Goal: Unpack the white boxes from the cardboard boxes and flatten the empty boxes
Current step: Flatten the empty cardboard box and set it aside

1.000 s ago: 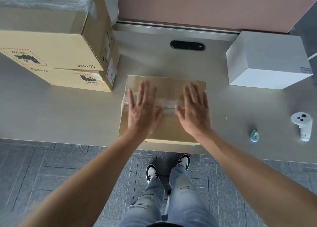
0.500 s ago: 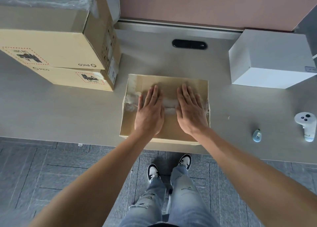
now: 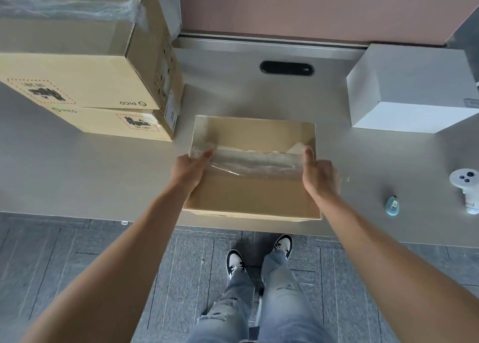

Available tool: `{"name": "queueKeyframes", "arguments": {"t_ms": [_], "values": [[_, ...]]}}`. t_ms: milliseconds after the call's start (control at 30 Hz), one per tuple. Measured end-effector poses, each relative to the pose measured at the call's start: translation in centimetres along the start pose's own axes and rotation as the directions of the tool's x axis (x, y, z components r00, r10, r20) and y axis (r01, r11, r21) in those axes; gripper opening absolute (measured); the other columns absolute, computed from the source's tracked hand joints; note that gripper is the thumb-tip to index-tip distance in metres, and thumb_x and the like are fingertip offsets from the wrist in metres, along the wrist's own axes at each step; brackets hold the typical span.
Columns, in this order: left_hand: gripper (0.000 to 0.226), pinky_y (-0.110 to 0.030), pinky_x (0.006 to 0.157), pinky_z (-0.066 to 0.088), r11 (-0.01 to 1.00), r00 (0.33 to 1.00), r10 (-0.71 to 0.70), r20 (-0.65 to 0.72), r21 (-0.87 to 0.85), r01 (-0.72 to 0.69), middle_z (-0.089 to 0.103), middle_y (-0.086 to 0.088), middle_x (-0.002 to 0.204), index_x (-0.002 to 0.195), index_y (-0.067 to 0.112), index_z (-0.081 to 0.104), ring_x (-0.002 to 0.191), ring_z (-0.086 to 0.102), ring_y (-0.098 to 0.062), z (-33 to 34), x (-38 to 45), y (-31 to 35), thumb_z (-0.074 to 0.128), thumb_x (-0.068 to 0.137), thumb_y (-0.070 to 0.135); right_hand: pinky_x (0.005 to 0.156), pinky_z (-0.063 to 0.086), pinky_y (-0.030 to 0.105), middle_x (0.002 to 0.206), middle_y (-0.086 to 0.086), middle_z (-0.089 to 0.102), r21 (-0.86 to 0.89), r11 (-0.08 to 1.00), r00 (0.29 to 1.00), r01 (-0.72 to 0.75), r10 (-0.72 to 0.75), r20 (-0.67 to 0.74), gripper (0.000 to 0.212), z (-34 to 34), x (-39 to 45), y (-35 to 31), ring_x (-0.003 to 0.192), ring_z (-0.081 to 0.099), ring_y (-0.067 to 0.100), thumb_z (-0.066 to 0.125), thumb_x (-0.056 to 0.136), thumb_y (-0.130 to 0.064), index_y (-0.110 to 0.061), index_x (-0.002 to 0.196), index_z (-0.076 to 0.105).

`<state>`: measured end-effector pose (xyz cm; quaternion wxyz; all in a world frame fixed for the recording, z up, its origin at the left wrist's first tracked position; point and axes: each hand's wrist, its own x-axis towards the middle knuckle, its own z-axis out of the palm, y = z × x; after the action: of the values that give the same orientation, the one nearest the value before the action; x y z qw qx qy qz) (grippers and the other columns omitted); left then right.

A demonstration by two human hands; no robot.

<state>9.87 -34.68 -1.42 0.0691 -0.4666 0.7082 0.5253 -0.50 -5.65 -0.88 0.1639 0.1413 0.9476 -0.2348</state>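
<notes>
Head view. At centre frame I hold the flattened cardboard box, which lies on the grey table with its near edge at the table's front rim. My left hand grips the box's left edge, thumb on top at the strip of clear tape; my right hand grips the right edge likewise, fingers curled under the board.

At upper right stands one white box, unpacked and well apart from my hands. At upper left two sealed cardboard boxes sit stacked, not yet opened.

Risks, as I judge them. The loose tape may cling to my thumbs or tear a flap as I lift. The board, folded but unfastened, may spring open again once pressure is lifted. Swung carelessly to the right, it may sweep the small blue bottle or the white controller at the right edge off the table.
</notes>
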Motion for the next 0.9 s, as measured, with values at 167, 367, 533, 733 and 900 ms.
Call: {"name": "queueKeyframes", "arguments": {"t_ms": [167, 367, 533, 733, 900], "values": [[0.075, -0.051, 0.087, 0.061, 0.998, 0.999, 0.033, -0.033, 0.051, -0.031, 0.075, -0.007, 0.091, 0.1, 0.013, 0.074, 0.087, 0.072, -0.029, 0.1, 0.6, 0.0, 0.072, 0.061, 0.078, 0.067, 0.044, 0.037, 0.088, 0.028, 0.069, -0.051, 0.993, 0.994, 0.108, -0.109, -0.017, 0.088, 0.4, 1.0, 0.3, 0.087, 0.067, 0.041, 0.022, 0.101, -0.07, 0.001, 0.078, 0.067], [0.082, -0.044, 0.089, 0.055, 0.982, 0.989, 0.126, -0.078, 0.153, -0.113, 0.071, -0.01, 0.1, 0.108, 0.011, 0.071, 0.098, 0.067, -0.032, -0.1, -0.4, 0.0, 0.046, 0.081, 0.085, 0.076, 0.047, 0.041, 0.101, 0.033, 0.069, -0.012, 0.995, 0.995, 0.101, -0.101, -0.01, 0.088, -0.4, -0.2, -0.2, 0.097, 0.066, 0.044, 0.019, 0.103, -0.065, 0.005, 0.089, 0.07], [0.084, -0.04, 0.077, 0.043, 0.977, 0.99, 0.125, -0.07, 0.185, -0.11, 0.07, -0.028, 0.104, 0.103, -0.001, 0.07, 0.104, 0.065, -0.043, -0.3, 0.3, -0.2, 0.027, 0.102, 0.071, 0.074, 0.044, 0.04, 0.101, 0.031, 0.069, 0.005, 0.995, 0.995, 0.096, -0.096, 0.034, 0.09, -0.8, -0.1, 0.1, 0.096, 0.065, 0.042, 0.019, 0.102, -0.067, 0.004, 0.089, 0.071], [0.069, -0.044, 0.084, 0.05, 0.97, 0.988, 0.136, -0.07, 0.214, -0.118, 0.07, -0.025, 0.099, 0.092, 0.005, 0.069, 0.099, 0.065, -0.04, -0.1, 0.3, 0.2, 0.03, 0.106, 0.061, 0.072, 0.045, 0.041, 0.091, 0.034, 0.068, 0.014, 0.989, 0.989, 0.149, -0.149, 0.014, 0.084, -0.8, 0.0, -0.1, 0.089, 0.066, 0.043, 0.023, 0.106, -0.06, 0.005, 0.077, 0.068], [0.073, -0.047, 0.089, 0.052, 0.975, 0.988, 0.138, -0.062, 0.186, -0.125, 0.071, -0.024, 0.1, 0.099, 0.004, 0.072, 0.1, 0.066, -0.04, -0.2, 0.6, -0.2, 0.029, 0.105, 0.063, 0.073, 0.046, 0.041, 0.092, 0.034, 0.068, 0.044, 0.988, 0.989, 0.146, -0.147, 0.01, 0.076, -1.0, -0.2, -0.3, 0.089, 0.066, 0.043, 0.023, 0.107, -0.057, -0.003, 0.067, 0.06]]}}
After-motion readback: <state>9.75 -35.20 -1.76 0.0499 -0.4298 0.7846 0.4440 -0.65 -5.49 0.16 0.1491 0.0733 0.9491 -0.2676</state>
